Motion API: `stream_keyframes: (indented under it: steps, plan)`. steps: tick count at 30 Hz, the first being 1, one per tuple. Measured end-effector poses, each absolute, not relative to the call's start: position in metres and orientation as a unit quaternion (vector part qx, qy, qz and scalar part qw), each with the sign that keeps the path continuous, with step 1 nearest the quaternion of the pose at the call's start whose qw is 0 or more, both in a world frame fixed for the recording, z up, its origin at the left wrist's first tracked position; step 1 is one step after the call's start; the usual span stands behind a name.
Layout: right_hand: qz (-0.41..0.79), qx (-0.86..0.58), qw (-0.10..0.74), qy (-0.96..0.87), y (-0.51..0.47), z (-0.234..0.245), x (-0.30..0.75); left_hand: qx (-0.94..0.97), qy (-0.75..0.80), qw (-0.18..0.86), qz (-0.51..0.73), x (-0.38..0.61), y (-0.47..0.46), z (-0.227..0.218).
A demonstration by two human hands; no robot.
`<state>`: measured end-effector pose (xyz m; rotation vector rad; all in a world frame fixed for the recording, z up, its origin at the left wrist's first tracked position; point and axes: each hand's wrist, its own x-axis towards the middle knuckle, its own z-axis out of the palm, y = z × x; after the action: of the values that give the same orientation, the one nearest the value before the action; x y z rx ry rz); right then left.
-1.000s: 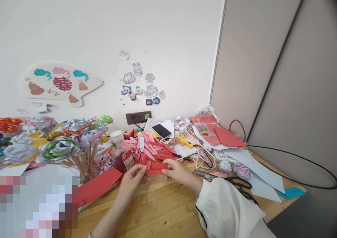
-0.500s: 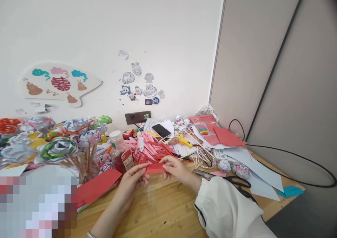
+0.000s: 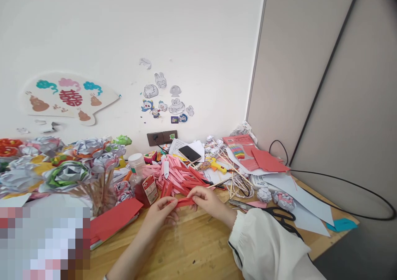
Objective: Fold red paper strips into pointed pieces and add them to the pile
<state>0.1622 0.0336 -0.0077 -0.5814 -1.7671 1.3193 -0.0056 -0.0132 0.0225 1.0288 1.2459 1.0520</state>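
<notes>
A narrow strip of red paper (image 3: pixel 185 202) is stretched between my two hands, just above the wooden table. My left hand (image 3: pixel 161 212) pinches its left end, thumb on top. At the other end, my right hand (image 3: pixel 203 200) grips the strip between thumb and fingers. Right behind them lies a heap of pink and red folded paper strips (image 3: pixel 176 175). Red paper sheets (image 3: pixel 116 220) rest to the left of my left hand. Black-handled scissors (image 3: pixel 281 214) lie beside my right forearm, partly covered by the white sleeve.
Paper flowers (image 3: pixel 68 172) crowd the left side, near a clear jar (image 3: pixel 136 174) with a white lid. A phone (image 3: pixel 190 153), a yellow glue gun (image 3: pixel 218 165), bead strings (image 3: pixel 240 187) and white papers lie behind. A black cable (image 3: pixel 341 180) loops past the right edge.
The red strip now looks narrower, its near edge folded over. My left hand has shifted slightly down and its fingers have curled closer; the right hand stays nearly in place.
</notes>
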Motion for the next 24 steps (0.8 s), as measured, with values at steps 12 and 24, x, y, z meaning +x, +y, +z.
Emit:
stream_keyframes:
  steps: [12, 24]
  plan:
    - [0.427, -0.335, 0.369, -0.755, 0.028, -0.01, 0.155, 0.516, 0.538, 0.509, 0.43, 0.001, -0.015, 0.015]
    - [0.448, -0.341, 0.383, -0.733, 0.029, -0.014, 0.151, 0.545, 0.521, 0.497, 0.43, 0.0, -0.01, 0.004]
